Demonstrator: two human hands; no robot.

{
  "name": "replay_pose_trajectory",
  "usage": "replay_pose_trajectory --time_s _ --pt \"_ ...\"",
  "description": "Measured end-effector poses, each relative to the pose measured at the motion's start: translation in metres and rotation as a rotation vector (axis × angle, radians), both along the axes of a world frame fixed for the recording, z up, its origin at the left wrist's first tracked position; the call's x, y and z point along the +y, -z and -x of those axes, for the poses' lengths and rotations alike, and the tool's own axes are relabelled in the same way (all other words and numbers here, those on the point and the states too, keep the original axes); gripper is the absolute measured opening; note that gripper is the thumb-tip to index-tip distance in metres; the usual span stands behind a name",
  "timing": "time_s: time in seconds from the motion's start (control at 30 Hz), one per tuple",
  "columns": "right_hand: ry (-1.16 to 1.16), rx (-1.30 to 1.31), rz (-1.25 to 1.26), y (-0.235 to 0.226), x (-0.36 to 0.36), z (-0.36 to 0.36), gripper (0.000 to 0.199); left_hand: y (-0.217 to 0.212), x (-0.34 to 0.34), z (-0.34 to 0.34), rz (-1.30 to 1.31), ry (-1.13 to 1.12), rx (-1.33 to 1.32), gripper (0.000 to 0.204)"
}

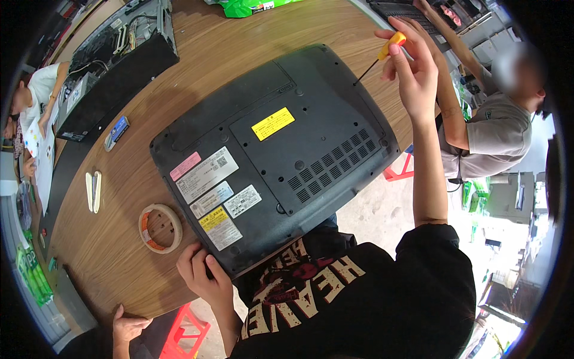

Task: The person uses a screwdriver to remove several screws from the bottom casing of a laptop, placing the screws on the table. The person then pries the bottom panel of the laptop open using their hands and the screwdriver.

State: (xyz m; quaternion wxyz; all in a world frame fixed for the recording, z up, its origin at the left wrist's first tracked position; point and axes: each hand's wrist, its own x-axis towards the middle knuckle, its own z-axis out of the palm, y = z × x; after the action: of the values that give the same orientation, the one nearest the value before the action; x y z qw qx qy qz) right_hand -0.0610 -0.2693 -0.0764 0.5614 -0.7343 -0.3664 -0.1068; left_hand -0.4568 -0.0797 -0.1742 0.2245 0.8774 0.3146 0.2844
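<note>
A black laptop [239, 128] lies upside down on the wooden table, its underside with several labels, a vent grille and screw holes facing up. My right hand [415, 75] grips the yellow-and-red handle of a screwdriver [391, 46]. The dark shaft slants down, and its tip meets the laptop near the far right corner. At the near left corner, my left hand [206, 278] is closed on the laptop's edge, fingers curled. Just beyond it lies a roll of tape [144, 222], with several small dark pieces inside the ring.
Two slim white strips [93, 191] and a small blue box [117, 133] lie on the table [125, 263] to the left. An opened computer case [119, 78] stands far left; a green bag [257, 6] lies at the back. Other people sit around; another person's hand [128, 326] is at lower left.
</note>
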Motion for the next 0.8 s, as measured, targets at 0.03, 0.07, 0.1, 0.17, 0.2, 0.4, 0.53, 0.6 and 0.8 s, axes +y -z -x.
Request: replay_pose_trajectory --time_s 0.03,0.07,0.1,0.17,0.2,0.4,0.53,0.6,0.8 --pt "-0.044 0.018 -0.04 0.001 0.001 0.0 0.027 0.0 0.0 0.0 0.003 -0.002 -0.001 0.018" --pt "-0.043 0.019 -0.039 0.003 0.001 0.001 0.027 0.0 0.0 0.0 0.004 -0.001 0.0 0.018" --pt "-0.073 -0.003 -0.068 0.005 0.0 0.001 0.026 0.0 -0.001 -0.001 0.007 -0.002 0.0 0.018" --pt "-0.103 -0.025 -0.097 0.006 0.002 0.003 0.025 0.0 -0.001 -0.001 0.009 -0.003 0.001 0.018" --pt "-0.012 -0.045 -0.074 0.006 0.004 0.007 0.025 0.0 0.0 -0.001 0.008 0.0 0.002 0.018" --pt "0.134 -0.193 -0.003 0.011 0.003 -0.003 0.036 0.0 0.0 0.0 0.001 0.005 0.004 0.018" --pt "0.121 -0.136 -0.005 0.006 0.0 0.004 0.031 0.0 0.0 0.0 0.001 0.003 0.003 0.018" --pt "0.091 -0.042 -0.001 0.003 -0.003 0.004 0.033 0.0 0.0 0.0 0.001 0.0 0.003 0.017" --pt "0.162 -0.099 -0.031 0.007 0.006 0.001 0.038 0.001 0.0 0.0 0.023 -0.004 0.0 0.016"
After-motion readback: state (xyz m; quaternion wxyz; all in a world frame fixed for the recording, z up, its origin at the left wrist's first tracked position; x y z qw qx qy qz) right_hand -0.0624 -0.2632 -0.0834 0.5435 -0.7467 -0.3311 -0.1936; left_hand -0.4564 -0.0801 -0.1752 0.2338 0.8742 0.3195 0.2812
